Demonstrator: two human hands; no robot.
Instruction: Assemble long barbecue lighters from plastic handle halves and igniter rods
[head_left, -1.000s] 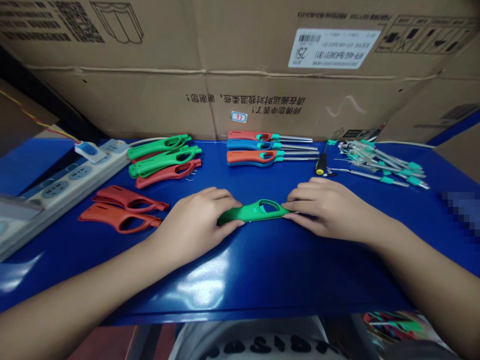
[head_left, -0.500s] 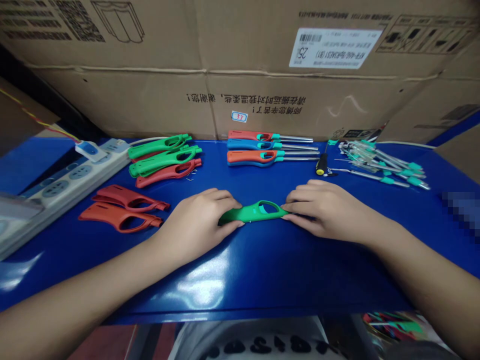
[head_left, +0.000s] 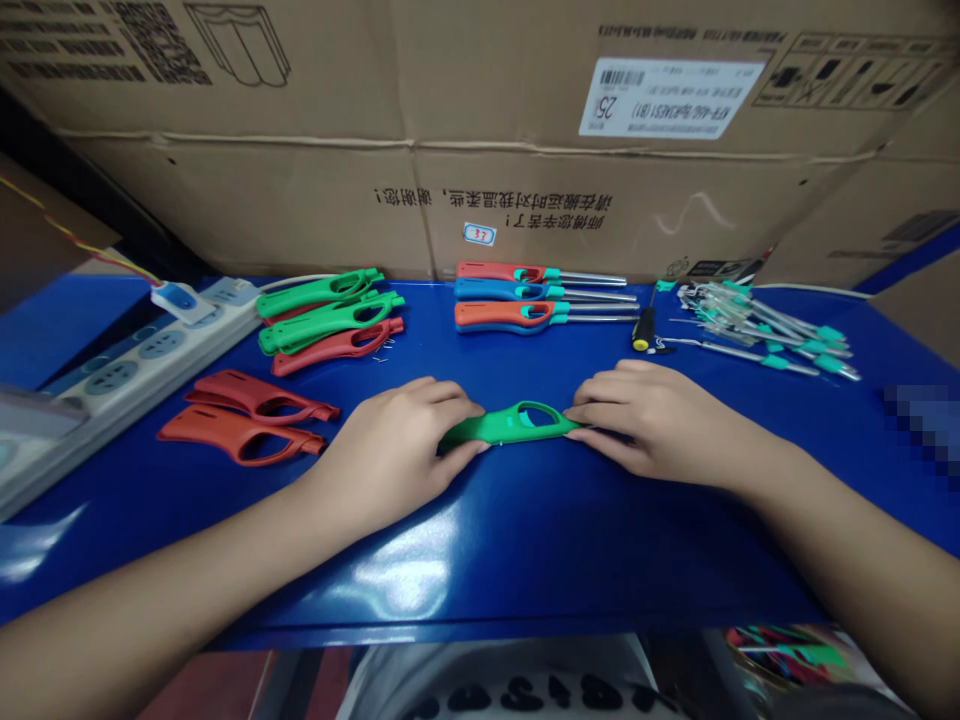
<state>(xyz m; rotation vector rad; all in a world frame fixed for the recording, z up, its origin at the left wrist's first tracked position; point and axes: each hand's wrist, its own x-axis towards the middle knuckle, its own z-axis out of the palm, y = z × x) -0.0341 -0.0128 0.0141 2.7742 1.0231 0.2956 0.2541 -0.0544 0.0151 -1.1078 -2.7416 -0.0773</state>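
A green lighter casing [head_left: 514, 427] with an oval trigger opening and a bit of turquoise inside is held level, low over the blue table. My left hand [head_left: 405, 440] pinches its broad left end, which the fingers partly cover. At the narrow right end, my right hand [head_left: 645, 420] grips the tip between thumb and fingers. Left of my left hand lie a red casing [head_left: 251, 393] and an orange casing [head_left: 225, 430]. Beyond them is a pile of green and red casings [head_left: 330, 315].
Lighters with metal tubes [head_left: 517, 317] lie along the cardboard box [head_left: 300, 200]. To their right are a screwdriver [head_left: 643, 328] and a heap of tubes with turquoise parts [head_left: 772, 320]. A power strip [head_left: 135, 365] runs down the left. Coloured parts [head_left: 810, 655] sit below the table's front edge [head_left: 525, 632].
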